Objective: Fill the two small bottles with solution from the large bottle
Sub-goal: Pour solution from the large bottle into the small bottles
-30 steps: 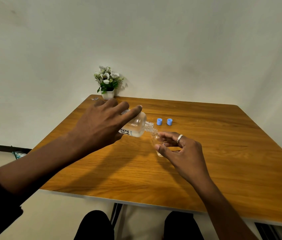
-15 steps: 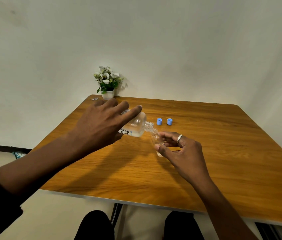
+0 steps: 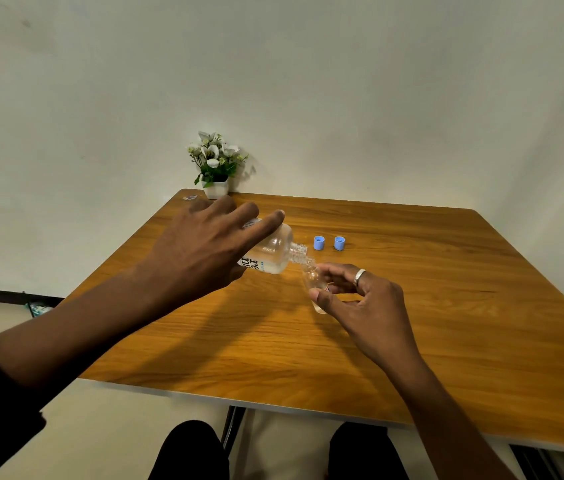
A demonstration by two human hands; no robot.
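Observation:
My left hand (image 3: 204, 251) grips the large clear bottle (image 3: 271, 251), which is tipped on its side with its open threaded neck pointing right and down. The neck meets the mouth of a small clear bottle (image 3: 313, 282) standing on the wooden table (image 3: 446, 306). My right hand (image 3: 367, 303), wearing a ring, holds that small bottle between thumb and fingers. Clear liquid shows in the lower side of the large bottle. Only one small bottle is in view; a second may be hidden behind my hands.
Two small blue caps (image 3: 319, 243) (image 3: 339, 243) sit just beyond the bottles. A potted white-flower plant (image 3: 216, 164) stands at the table's far left corner by the wall. My knees show below the table's near edge.

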